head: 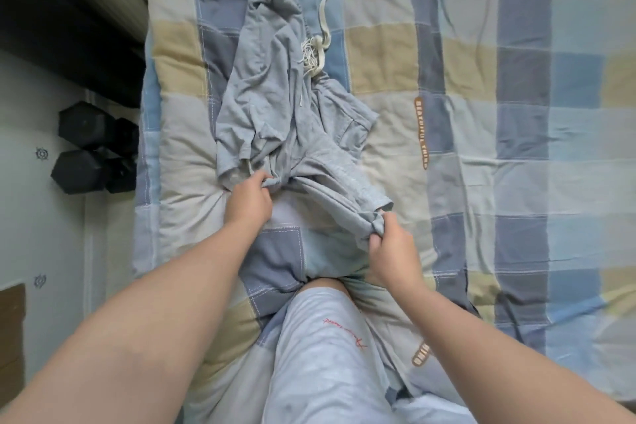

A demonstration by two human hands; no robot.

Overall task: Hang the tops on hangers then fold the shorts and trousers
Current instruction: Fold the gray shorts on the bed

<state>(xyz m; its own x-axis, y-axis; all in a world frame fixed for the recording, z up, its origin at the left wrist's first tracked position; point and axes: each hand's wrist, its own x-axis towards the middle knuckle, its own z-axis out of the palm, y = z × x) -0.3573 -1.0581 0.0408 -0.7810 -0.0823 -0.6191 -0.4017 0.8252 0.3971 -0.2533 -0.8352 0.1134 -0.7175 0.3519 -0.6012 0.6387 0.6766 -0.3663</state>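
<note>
**Both your hands grip the grey shorts on the quilt**

At the far left of the frame you see pale floor tiles point(38, 217). A strip of brown cardboard point(12, 337) sits at the lower left edge, and you cannot tell whether it is a box or what it holds. Two black dumbbells point(86, 155) stand on the floor just beside the bed.

The patchwork quilt point(481, 148), in blue, cream and tan squares, fills the rest of the frame. Left of centre, a crumpled grey top point(265, 79) lies on it and overlaps the grey shorts point(330, 162) below it. A cream fringed cord point(323, 27) runs down from the top edge and touches both garments.

Your left hand point(249, 198) has its fingers curled into the shorts' fabric near the middle of the frame. Your right hand point(392, 248), lower and further right, clutches a bunched end of the same shorts, with the cloth stretched between the two hands. Your knee, in pale shorts point(327, 337), rests on the quilt at the bottom centre.
</note>
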